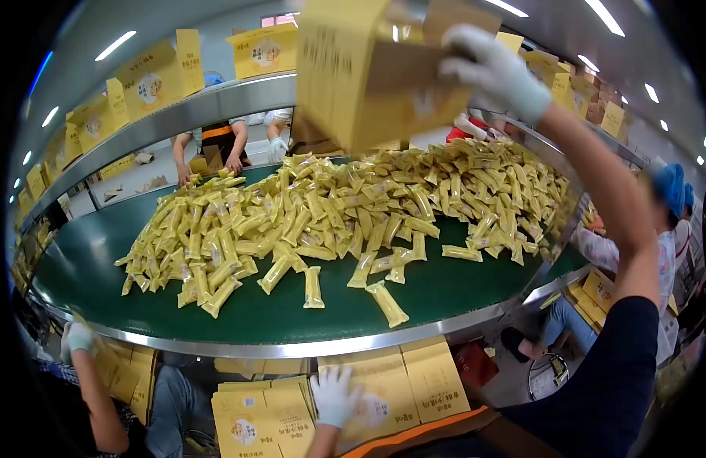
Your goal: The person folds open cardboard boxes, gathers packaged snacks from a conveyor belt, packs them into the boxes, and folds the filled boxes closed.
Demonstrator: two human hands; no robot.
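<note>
My right hand, in a white glove, is raised at upper right and grips the edge of a yellow cardboard carton. The carton is tilted and slightly blurred, with its flaps standing out, above the far side of the conveyor. My left hand, also gloved, lies with fingers spread on flat yellow cartons stacked low in front of me. Beyond them, a heap of yellow wrapped snack packets covers much of the green conveyor belt. One loose packet lies near the belt's front edge.
A metal rail edges the belt. Above it, a shelf carries several open cartons. Across the belt, a co-worker's hands reach toward packets. Other people sit at my left and right, one in a blue cap.
</note>
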